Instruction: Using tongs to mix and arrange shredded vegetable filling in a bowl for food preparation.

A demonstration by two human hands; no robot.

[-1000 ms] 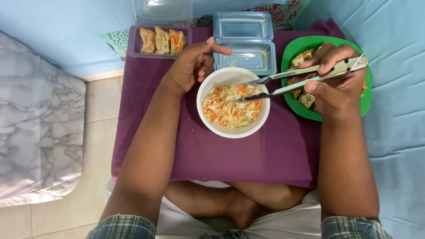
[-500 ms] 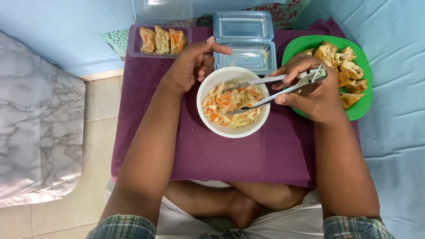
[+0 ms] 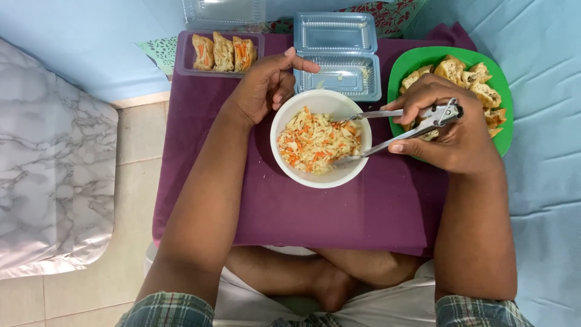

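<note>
Seated cross-legged before a purple cloth (image 3: pixel 387 206), you work over a white bowl (image 3: pixel 321 177) of shredded cabbage and carrot at its centre. At two o'clock sits a green plate (image 3: pixel 404 65) of fried tofu pieces, at twelve an empty clear container (image 3: pixel 339 33), at eleven a tray of stuffed rolls (image 3: pixel 223 53). Your left hand (image 3: pixel 266 85) rests half curled on the bowl's rim at ten o'clock, holding nothing. Your right hand (image 3: pixel 451 130) is closed round metal tongs (image 3: pixel 393 127), tips in the salad at four o'clock. A loose pinch could drop shreds onto the cloth; pressing the tongs sideways could tip the bowl.
</note>
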